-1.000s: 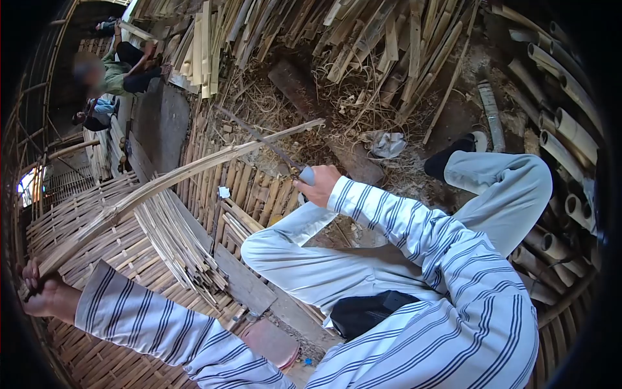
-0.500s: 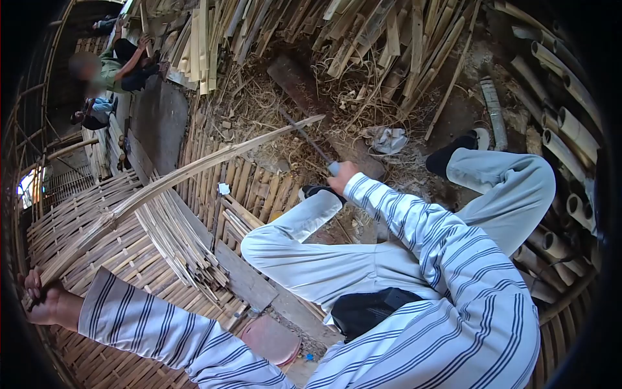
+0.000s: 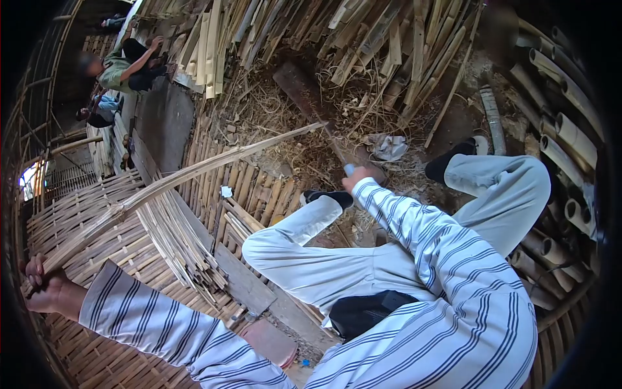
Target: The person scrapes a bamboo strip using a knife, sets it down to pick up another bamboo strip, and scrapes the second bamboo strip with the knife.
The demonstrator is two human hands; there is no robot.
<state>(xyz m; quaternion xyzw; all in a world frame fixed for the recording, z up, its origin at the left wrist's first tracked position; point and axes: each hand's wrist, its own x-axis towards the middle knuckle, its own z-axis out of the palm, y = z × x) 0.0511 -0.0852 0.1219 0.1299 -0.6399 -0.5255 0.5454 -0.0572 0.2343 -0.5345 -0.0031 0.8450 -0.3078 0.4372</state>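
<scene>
My left hand (image 3: 45, 288) is closed around the near end of a long split bamboo strip (image 3: 194, 170) at the lower left. The strip slants up and right, thick at a node and narrowing to its far tip. My right hand (image 3: 363, 176) grips the pale handle of a long, thin-bladed knife (image 3: 339, 149). Its blade points up and left and meets or crosses the strip's far tip; whether they touch I cannot tell. Beyond the blade lies a dark wooden board (image 3: 296, 87), against which the blade's end is hard to make out.
Split bamboo slats (image 3: 389, 48) are heaped at the top, with curly shavings (image 3: 259, 107) beneath. Bamboo poles (image 3: 573, 139) line the right. Thin strips (image 3: 175, 233) lie on woven bamboo matting (image 3: 84, 230) at left. A crumpled white bag (image 3: 389, 147) lies near my feet. Another person (image 3: 120, 71) sits upper left.
My right hand and knife have shifted slightly right, and the blade now stands steeper, nearer the strip's tip. The strip stays almost in place. The other person's arm has moved.
</scene>
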